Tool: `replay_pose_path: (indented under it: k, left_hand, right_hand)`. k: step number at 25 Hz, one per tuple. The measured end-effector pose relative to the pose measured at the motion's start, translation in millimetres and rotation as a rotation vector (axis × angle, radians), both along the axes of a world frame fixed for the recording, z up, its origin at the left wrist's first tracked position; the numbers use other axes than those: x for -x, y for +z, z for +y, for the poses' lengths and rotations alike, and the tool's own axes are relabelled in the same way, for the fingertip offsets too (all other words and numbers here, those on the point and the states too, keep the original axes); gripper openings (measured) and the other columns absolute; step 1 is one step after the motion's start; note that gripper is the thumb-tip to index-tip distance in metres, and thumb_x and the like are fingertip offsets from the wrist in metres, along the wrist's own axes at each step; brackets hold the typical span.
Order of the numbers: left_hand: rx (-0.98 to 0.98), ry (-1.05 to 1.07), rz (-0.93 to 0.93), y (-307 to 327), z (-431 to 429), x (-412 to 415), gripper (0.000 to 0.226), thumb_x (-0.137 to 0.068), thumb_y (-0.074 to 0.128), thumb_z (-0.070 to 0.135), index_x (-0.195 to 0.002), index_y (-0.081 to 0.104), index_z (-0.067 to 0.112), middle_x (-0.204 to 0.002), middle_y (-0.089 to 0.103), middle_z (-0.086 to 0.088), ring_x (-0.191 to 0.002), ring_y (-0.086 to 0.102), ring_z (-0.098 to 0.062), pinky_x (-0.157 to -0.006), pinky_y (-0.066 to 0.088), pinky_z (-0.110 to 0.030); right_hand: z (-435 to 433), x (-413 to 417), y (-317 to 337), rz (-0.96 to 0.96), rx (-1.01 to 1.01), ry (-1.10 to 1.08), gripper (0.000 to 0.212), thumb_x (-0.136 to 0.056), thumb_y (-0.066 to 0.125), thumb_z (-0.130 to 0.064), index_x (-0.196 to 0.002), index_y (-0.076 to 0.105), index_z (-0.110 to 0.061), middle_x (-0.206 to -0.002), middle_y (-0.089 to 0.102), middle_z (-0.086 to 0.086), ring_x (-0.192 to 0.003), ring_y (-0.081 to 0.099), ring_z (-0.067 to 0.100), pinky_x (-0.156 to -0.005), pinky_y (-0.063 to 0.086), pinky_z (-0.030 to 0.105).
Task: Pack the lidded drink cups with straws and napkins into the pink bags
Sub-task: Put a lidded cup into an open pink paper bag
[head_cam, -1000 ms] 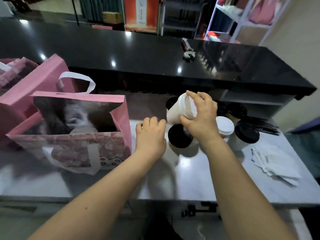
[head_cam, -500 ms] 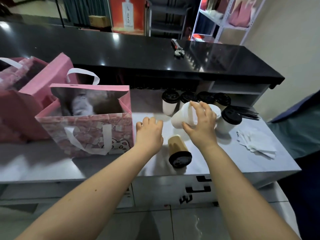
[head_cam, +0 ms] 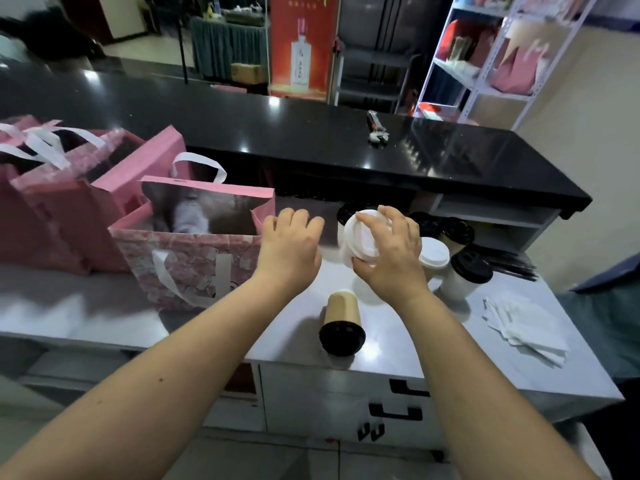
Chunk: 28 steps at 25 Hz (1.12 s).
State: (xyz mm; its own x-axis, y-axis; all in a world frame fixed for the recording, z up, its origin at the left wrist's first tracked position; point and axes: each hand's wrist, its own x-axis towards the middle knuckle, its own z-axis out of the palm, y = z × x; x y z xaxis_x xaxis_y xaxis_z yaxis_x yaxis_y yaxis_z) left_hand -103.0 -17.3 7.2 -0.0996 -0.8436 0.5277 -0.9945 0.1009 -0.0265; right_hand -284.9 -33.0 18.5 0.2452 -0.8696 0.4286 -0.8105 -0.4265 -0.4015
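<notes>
My right hand (head_cam: 393, 252) grips a white lidded cup (head_cam: 358, 239), tilted with its lid facing me, above the grey counter. My left hand (head_cam: 291, 251) hovers beside the right edge of the open pink patterned bag (head_cam: 194, 261), fingers loosely curled, holding nothing. A brown cup with a black lid (head_cam: 341, 323) lies on its side near the counter's front. More lidded cups (head_cam: 464, 271) stand behind my right hand. White napkins (head_cam: 523, 323) lie at the right, black straws (head_cam: 512, 265) behind them.
More pink bags (head_cam: 52, 209) stand at the left. A raised black countertop (head_cam: 311, 143) with a metal tool (head_cam: 377, 131) runs behind the grey counter (head_cam: 104, 313). White shelving (head_cam: 502, 53) stands at the far right.
The white cup has turned in my right hand so its lid faces me and moved slightly toward the bag. The view has pulled back, showing the brown cup lying on its side.
</notes>
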Motion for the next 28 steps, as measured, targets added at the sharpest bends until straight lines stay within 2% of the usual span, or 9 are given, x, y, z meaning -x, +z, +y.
replay_pose_path:
  k: [6, 9, 12, 15, 17, 19, 23, 26, 28]
  left_hand:
    - [0.026, 0.157, 0.216, 48.1, 13.1, -89.9, 0.041, -0.077, 0.064, 0.020, -0.118, 0.060, 0.017, -0.113, 0.059, -0.007, -0.111, 0.049, -0.032, -0.092, 0.036, -0.045]
    - [-0.099, 0.150, 0.191, 48.4, 14.5, -140.0, 0.041, -0.081, 0.064, 0.031, -0.121, 0.058, 0.021, -0.117, 0.060, -0.003, -0.114, 0.051, -0.027, -0.096, 0.038, -0.045]
    - [-0.334, 0.113, 0.227, 42.9, 0.1, -188.7, 0.041, -0.078, 0.069, 0.043, -0.114, 0.059, 0.026, -0.113, 0.063, 0.004, -0.107, 0.059, -0.021, -0.090, 0.048, -0.041]
    - [-0.503, -0.018, 0.276, 37.0, -21.5, -224.3, 0.050, -0.070, 0.076, 0.045, -0.115, 0.059, 0.030, -0.113, 0.064, 0.007, -0.103, 0.060, -0.019, -0.086, 0.052, -0.040]
    - [-0.547, -0.173, 0.278, 38.0, -30.8, -231.9, 0.051, -0.063, 0.075, 0.048, -0.110, 0.059, 0.036, -0.107, 0.064, 0.012, -0.099, 0.061, -0.016, -0.083, 0.053, -0.039]
    - [-0.534, -0.298, 0.243, 36.1, -40.0, -240.0, 0.062, -0.058, 0.071, 0.055, -0.115, 0.056, 0.037, -0.111, 0.062, 0.012, -0.104, 0.058, -0.016, -0.086, 0.051, -0.039]
    - [-0.505, -0.343, 0.152, 22.4, -51.1, -245.6, 0.107, -0.057, 0.077, 0.062, -0.144, 0.031, 0.024, -0.137, 0.045, -0.002, -0.126, 0.040, -0.025, -0.103, 0.040, -0.045]
    - [-0.583, -0.291, 0.068, 23.1, -56.0, -246.4, 0.116, -0.067, 0.076, 0.056, -0.153, 0.005, 0.021, -0.158, 0.016, -0.008, -0.146, 0.010, -0.030, -0.118, 0.020, -0.045]
    - [-0.649, -0.311, 0.064, 28.9, -51.9, -247.3, 0.123, -0.068, 0.075, 0.058, -0.153, -0.004, 0.018, -0.161, -0.004, -0.009, -0.147, -0.009, -0.028, -0.119, 0.006, -0.044]
  right_hand:
    - [-0.6, -57.1, 47.9, -0.074, 0.101, 0.133, 0.069, -0.069, 0.076, -0.023, -0.132, 0.051, -0.030, -0.143, 0.036, 0.004, -0.127, 0.023, 0.024, -0.110, 0.025, 0.042]
    - [-1.2, -92.0, 62.8, -0.089, 0.130, 0.170, 0.069, -0.069, 0.076, -0.024, -0.133, 0.050, -0.032, -0.141, 0.035, 0.002, -0.128, 0.023, 0.023, -0.110, 0.028, 0.045]
    - [-5.6, -138.5, 73.5, -0.132, 0.106, 0.169, 0.069, -0.070, 0.076, -0.024, -0.133, 0.049, -0.034, -0.138, 0.034, -0.001, -0.127, 0.023, 0.021, -0.110, 0.029, 0.043]
    - [-10.8, -188.1, 73.3, -0.143, 0.018, 0.150, 0.069, -0.069, 0.076, -0.026, -0.132, 0.049, -0.036, -0.134, 0.035, -0.004, -0.123, 0.024, 0.017, -0.109, 0.031, 0.041]
    - [-11.3, -212.5, 67.2, -0.120, -0.003, 0.111, 0.067, -0.069, 0.076, -0.028, -0.130, 0.050, -0.036, -0.131, 0.036, -0.005, -0.121, 0.026, 0.017, -0.107, 0.033, 0.040]
    - [-10.3, -231.3, 61.7, -0.142, 0.048, 0.038, 0.066, -0.069, 0.076, -0.030, -0.130, 0.051, -0.034, -0.132, 0.037, -0.002, -0.121, 0.027, 0.019, -0.107, 0.033, 0.042]
    - [-6.7, -240.3, 66.7, -0.124, 0.058, -0.020, 0.068, -0.067, 0.076, -0.029, -0.131, 0.052, -0.032, -0.132, 0.039, -0.001, -0.121, 0.028, 0.021, -0.106, 0.033, 0.037]
    - [-9.1, -244.0, 57.7, 0.089, -0.102, -0.009, 0.067, -0.069, 0.075, -0.030, -0.131, 0.050, -0.034, -0.129, 0.038, -0.002, -0.116, 0.028, 0.020, -0.106, 0.031, 0.036]
    - [-12.0, -248.5, 41.8, 0.276, -0.196, 0.039, 0.068, -0.071, 0.073, -0.032, -0.134, 0.046, -0.034, -0.130, 0.037, -0.001, -0.118, 0.028, 0.021, -0.105, 0.031, 0.037]
